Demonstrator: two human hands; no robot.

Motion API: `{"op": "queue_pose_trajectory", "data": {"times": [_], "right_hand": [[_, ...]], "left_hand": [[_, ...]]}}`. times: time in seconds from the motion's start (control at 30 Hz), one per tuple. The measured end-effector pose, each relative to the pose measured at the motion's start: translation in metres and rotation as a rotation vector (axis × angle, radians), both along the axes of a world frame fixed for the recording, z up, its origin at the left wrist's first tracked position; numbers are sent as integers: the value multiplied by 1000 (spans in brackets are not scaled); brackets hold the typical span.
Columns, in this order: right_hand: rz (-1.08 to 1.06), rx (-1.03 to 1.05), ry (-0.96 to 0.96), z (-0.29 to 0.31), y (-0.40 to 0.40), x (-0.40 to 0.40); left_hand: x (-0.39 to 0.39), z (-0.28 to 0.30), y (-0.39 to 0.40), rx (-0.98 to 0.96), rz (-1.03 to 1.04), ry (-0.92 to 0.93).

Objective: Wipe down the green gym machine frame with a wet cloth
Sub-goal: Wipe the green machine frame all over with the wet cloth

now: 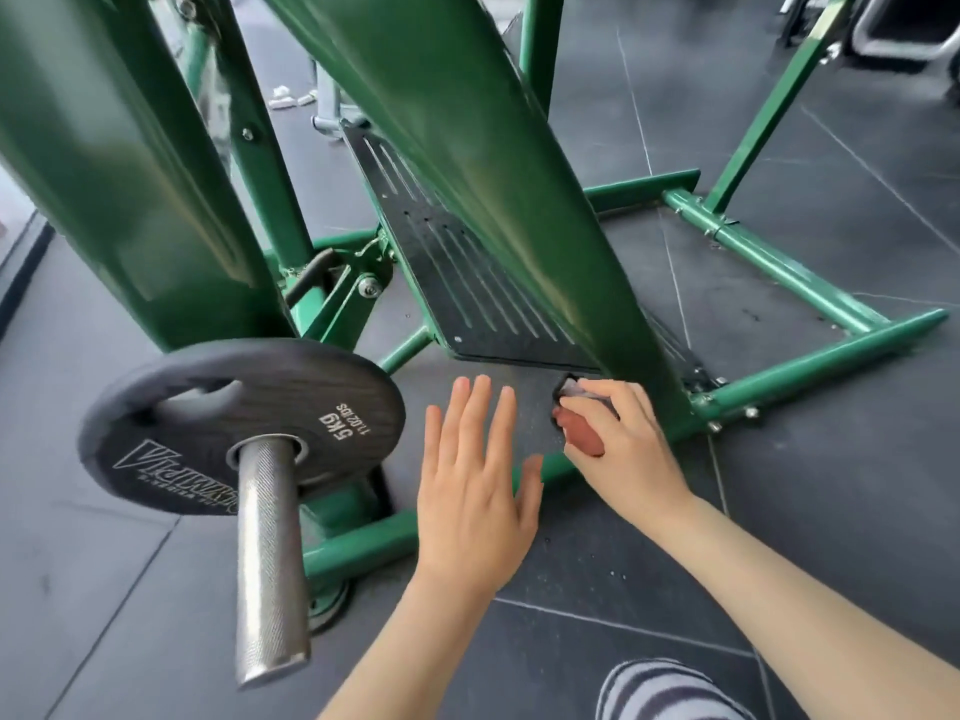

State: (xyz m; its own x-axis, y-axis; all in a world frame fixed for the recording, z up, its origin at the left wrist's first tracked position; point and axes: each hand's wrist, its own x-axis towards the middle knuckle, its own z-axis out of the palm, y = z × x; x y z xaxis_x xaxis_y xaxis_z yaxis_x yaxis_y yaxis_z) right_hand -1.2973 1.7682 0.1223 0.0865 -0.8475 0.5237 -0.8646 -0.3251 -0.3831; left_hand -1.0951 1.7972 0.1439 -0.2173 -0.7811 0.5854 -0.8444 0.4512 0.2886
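Right hand has its fingers bunched tight around the wadded cloth, pressed low against the slanted beam of the green frame — wiping looks underway. Left hand hovers flat, fingers spread, holding nothing — next, probably the near base rail by the 5 kg plate.

Dark grey rubber floor tiles with thin pale seams cover the room; daylight falls from the left, where a pale strip borders the floor. Grey-framed equipment stands at the upper right; small white scraps lie on the floor beyond
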Motion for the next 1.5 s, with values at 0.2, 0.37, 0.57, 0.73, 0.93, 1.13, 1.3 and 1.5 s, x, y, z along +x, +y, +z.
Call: {"op": "queue_pose_trajectory", "data": {"times": [0.2,0.37,0.57,0.73,0.93,1.13,1.3,1.5], "right_hand": [[-39,159,-12,-69,16,-15],[-23,240,2,-126,17,-16],[75,339,-1,-206,-3,25],[326,380,-15,-246,-23,97],[494,107,197,-266,-49,91],[127,82,-17,-274,-45,70],[484,38,152,-282,-36,101],[-136,157,-198,-250,-54,26]], "left_hand": [[-19,-103,3,173,-22,-115],[-27,-179,1,257,0,-172],[-6,-260,3,318,132,-191],[42,-301,6,341,285,-173],[78,-312,-1,308,263,-206],[68,-313,-1,331,293,-94],[63,-316,-3,319,320,-84],[60,-312,-5,313,362,-141]]}}
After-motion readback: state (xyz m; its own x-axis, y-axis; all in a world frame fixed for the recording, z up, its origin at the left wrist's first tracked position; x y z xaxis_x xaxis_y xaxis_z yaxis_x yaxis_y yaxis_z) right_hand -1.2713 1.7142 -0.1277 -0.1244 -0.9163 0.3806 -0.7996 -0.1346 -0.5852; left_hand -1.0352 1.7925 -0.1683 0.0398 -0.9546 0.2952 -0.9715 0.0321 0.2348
